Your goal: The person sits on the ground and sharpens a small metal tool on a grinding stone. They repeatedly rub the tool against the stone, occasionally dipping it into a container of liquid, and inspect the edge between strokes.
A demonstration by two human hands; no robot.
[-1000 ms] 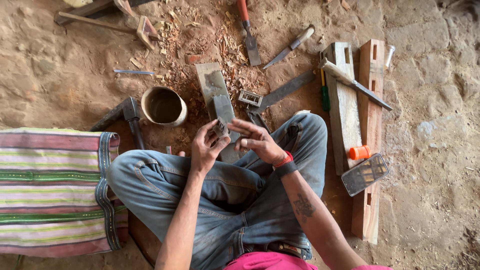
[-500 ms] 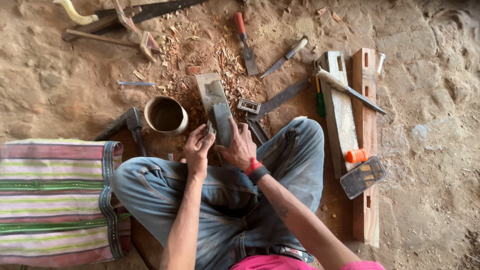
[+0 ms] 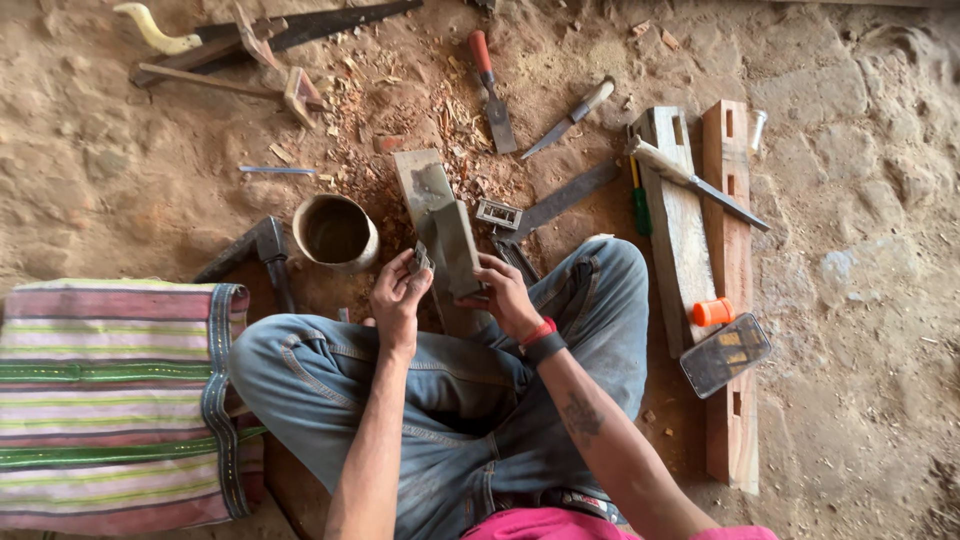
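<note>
while i look down from the head view, i note:
stone: grey, flat, oblong sharpening stone lies on a worn wooden block, just ahead of my knees.
left hand: grip pinched on a small dull metal blade beside the stone.
right hand: fingers closed on the stone's near end.
pot: round clay pot, contents unclear.
floor: dusty earth floor, wood shavings scattered.

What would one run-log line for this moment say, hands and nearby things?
left hand: pinches small metal piece | right hand: steadies grey stone block on plank | round pot left of hands
</note>
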